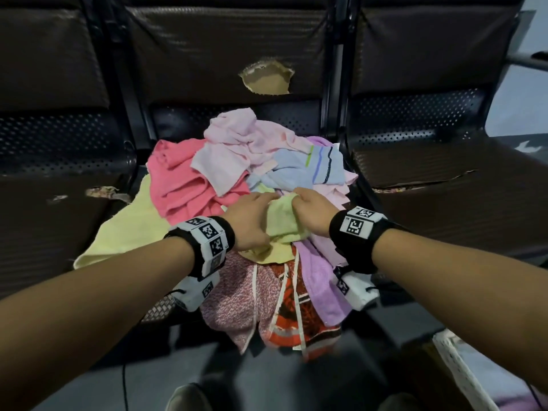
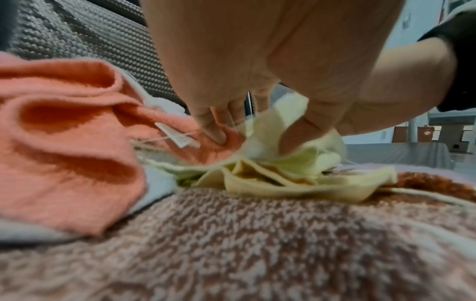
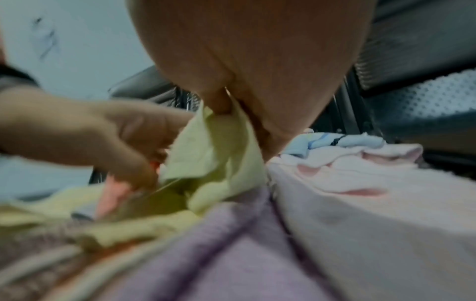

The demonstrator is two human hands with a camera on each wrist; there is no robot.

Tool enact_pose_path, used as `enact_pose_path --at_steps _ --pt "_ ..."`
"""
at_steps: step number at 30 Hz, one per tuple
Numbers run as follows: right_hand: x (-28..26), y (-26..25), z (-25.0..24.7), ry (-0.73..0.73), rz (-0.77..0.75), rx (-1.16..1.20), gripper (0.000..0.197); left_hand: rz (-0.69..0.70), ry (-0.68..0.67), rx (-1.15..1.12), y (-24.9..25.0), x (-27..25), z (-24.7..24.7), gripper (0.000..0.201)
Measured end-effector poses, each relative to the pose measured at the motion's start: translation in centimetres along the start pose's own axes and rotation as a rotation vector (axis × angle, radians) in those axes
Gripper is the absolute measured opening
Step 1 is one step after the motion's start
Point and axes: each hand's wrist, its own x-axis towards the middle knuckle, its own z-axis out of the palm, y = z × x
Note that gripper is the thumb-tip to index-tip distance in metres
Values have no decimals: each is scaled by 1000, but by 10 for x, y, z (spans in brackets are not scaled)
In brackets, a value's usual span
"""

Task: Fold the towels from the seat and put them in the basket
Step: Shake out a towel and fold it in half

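A heap of towels lies on the middle seat [image 1: 166,120]. Both hands are on a pale green towel [image 1: 281,221] at the heap's centre. My left hand [image 1: 252,218] pinches its left part between thumb and fingers; the same left hand [image 2: 257,130] shows in the left wrist view on the pale green towel [image 2: 291,156]. My right hand [image 1: 308,209] grips its upper right edge; in the right wrist view the right hand [image 3: 231,110] has the pale green towel [image 3: 213,154] hanging from its fingers. A coral towel [image 1: 184,182], a light pink towel [image 1: 237,143] and a blue striped towel [image 1: 302,167] surround it.
A yellow towel [image 1: 127,229] spills off the seat's left edge. A speckled pink towel [image 1: 234,295], an orange patterned towel [image 1: 296,315] and a lilac towel [image 1: 323,280] hang over the front. A white basket rim [image 1: 462,369] stands at lower right. The backrest has a torn hole [image 1: 267,81].
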Motion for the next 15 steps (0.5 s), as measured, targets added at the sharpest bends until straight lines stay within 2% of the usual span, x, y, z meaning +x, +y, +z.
enact_pose_path --at_steps 1,2,4,6,8,11,13,15 --pt "-1 -4 0 17 7 97 27 17 4 54 2 0 0 92" --pt "-3 -9 0 34 5 168 29 11 33 101 3 1 0 83" --pt "-9 -15 3 77 -8 265 32 -59 105 196 6 5 -5 44" --pt "-15 -17 -2 137 -21 329 31 -136 138 279 3 11 -14 23" --pt "-17 -16 -20 223 -4 289 36 -180 157 296 -3 13 -20 17" --pt "-12 -10 -59 522 106 357 37 -196 206 322 -8 14 -25 13" --pt "-9 -1 -81 712 167 412 35 -154 280 312 -1 16 -29 13" --pt "-8 11 -94 762 248 321 32 -44 389 302 14 18 -36 10"
